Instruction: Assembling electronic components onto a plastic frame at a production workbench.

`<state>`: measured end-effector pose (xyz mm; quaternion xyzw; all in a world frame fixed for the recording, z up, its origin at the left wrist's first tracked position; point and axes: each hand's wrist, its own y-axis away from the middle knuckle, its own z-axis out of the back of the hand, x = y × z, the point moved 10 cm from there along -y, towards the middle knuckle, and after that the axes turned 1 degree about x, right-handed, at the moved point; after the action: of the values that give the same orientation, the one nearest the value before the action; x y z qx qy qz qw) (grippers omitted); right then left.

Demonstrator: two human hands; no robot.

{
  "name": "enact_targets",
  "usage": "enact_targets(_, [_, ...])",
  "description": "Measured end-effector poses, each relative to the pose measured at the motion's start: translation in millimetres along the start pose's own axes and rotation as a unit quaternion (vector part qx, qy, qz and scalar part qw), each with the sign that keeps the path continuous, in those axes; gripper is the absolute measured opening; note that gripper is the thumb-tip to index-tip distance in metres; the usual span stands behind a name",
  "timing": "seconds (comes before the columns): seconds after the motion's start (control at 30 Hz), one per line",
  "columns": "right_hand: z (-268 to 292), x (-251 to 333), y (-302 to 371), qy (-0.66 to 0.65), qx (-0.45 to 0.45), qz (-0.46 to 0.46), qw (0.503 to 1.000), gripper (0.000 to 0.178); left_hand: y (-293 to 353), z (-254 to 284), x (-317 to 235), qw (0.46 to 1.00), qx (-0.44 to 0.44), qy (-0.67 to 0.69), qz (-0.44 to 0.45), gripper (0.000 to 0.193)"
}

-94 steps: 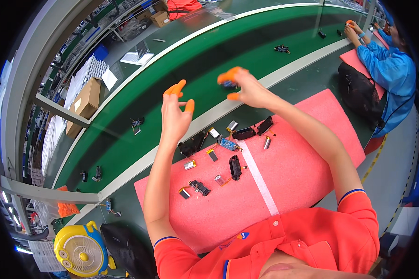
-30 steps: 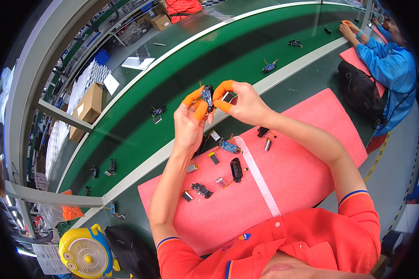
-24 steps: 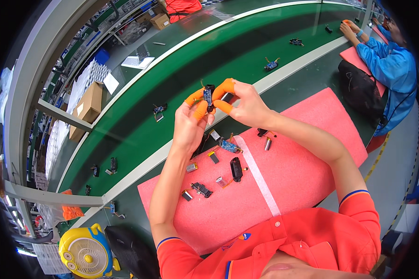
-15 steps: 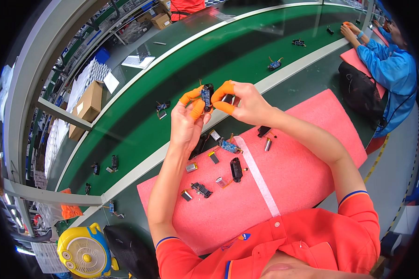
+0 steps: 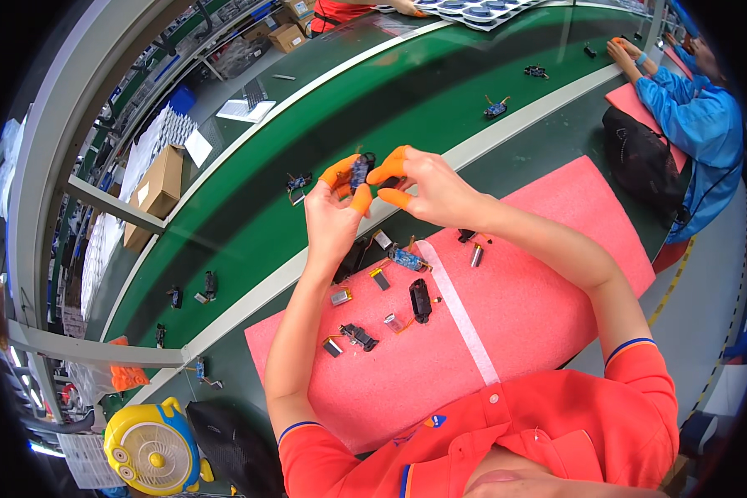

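Note:
My left hand [image 5: 337, 203], in orange finger cots, is closed on a small blue circuit board [image 5: 359, 173] set in a black housing, raised above the belt's near edge. My right hand [image 5: 419, 183] also wears orange cots. Its fingertips curl around a small dark piece, mostly hidden, close against the board. Below them on the pink foam mat [image 5: 548, 249] lie another blue circuit board [image 5: 408, 260], a black housing [image 5: 420, 300], a black part with wires [image 5: 358, 336] and several small silver batteries [image 5: 341, 297].
A green curved conveyor belt [image 5: 249, 224] carries several wired boards [image 5: 495, 108]. Across it, a person's arm is beside a white tray [image 5: 481, 10]. To the right sits a co-worker in blue [image 5: 689, 116] near a black bag [image 5: 639, 153]. A yellow fan [image 5: 151, 448] stands lower left.
Parts on the belt have shifted slightly right and away. My hands have turned the board a little, and my right fingers have moved slightly left. A white tray has appeared at the top.

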<state>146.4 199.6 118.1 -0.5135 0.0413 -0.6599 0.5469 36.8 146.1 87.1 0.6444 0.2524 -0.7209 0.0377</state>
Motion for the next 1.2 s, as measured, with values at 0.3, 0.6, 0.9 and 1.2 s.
enact_targets(0.3, [-13.7, 27.1, 17.3, 0.236, -0.015, 0.188, 0.953, 0.029, 10.9, 14.1, -8.8, 0.955, -0.107, -0.262, -0.092, 0.038])
enact_targets(0.6, [-22.7, 37.2, 32.3, 0.255, -0.019, 0.335, 0.907, 0.037, 8.6, 2.6, 2.2, 0.989, -0.039, -0.108, -0.093, 0.041])
enact_targets(0.9, [-20.6, 31.8, 24.3, 0.201, 0.045, 0.34, 0.918, 0.03, 7.1, -3.8, 4.2, 0.998, 0.029, -0.013, -0.053, 0.048])
enact_targets(1.2, [5.2, 17.9, 4.0, 0.145, -0.055, 0.206, 0.966, 0.038, 0.0, -19.0, 0.6, 0.998, 0.042, -0.039, -0.04, 0.045])
